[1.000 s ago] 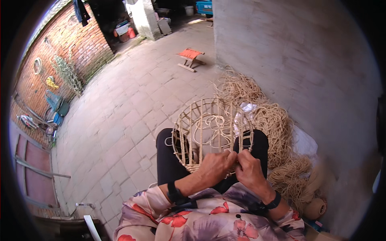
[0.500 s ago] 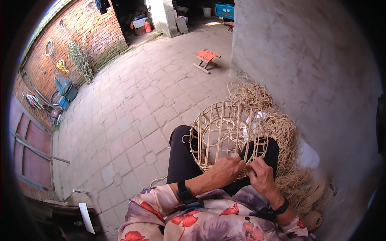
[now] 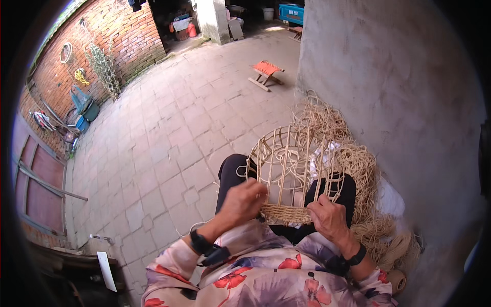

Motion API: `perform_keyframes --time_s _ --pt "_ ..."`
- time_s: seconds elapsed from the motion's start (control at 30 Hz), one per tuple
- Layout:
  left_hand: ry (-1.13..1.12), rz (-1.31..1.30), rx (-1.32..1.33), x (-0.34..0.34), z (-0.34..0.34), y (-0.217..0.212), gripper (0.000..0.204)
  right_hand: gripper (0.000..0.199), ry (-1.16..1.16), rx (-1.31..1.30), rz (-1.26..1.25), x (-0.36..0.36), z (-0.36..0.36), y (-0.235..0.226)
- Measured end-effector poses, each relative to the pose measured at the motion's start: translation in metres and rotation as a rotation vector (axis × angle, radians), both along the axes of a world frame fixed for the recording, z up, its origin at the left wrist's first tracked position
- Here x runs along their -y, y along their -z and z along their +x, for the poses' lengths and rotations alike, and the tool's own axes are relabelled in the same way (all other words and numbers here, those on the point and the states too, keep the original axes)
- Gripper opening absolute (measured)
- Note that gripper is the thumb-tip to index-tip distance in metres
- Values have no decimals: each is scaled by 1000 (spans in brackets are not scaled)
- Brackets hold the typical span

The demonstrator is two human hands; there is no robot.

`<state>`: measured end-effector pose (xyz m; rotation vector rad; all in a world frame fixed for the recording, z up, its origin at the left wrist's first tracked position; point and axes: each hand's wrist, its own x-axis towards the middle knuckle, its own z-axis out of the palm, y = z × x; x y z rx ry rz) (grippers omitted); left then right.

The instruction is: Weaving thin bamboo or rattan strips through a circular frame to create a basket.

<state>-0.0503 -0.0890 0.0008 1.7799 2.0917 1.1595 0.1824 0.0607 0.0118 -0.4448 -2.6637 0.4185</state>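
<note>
A round, half-woven basket [image 3: 285, 215] rests across my lap, its bare ribs standing apart and a tight band of twisted cord woven along the near side. At the right end of that band, my right hand [image 3: 328, 219] is closed, its fingers pinching the basket by a rib. My left hand [image 3: 243, 204] is raised at the basket's near left side, fingers curled together; what they hold is hidden. A thin pale cord [image 3: 192, 227] loops beside my left wrist.
Large tangled heaps of tan cord [image 3: 358, 169] lie right of my knees against the grey wall [image 3: 388, 77], with a cord spool [image 3: 396, 280] near my right elbow. A low stool with an orange seat [image 3: 267, 68] stands ahead on the paving [image 3: 169, 143].
My left hand has moved left, away from my right hand, uncovering the woven band. My right hand stays at the basket's near right side. The view has shifted slightly.
</note>
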Motion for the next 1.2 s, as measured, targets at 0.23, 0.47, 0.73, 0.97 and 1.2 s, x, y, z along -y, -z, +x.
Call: perform_keyframes --time_s 0.23,0.47,0.73,0.97,1.2 --pt "184 -3 -6 19 -26 14 11 10 -7 -10 -35 -4 1 -3" --pt "183 -15 155 14 -28 19 15 22 49 -126 -463 -19 10 8" --pt "128 -25 14 -11 5 -28 20 28 121 -169 -1108 -30 19 7" --pt "263 -40 -211 -57 47 -4 18 22 219 -373 -1087 -40 32 5" --pt "269 -91 -197 -58 49 -8 14 17 261 -352 -1071 -36 36 7"
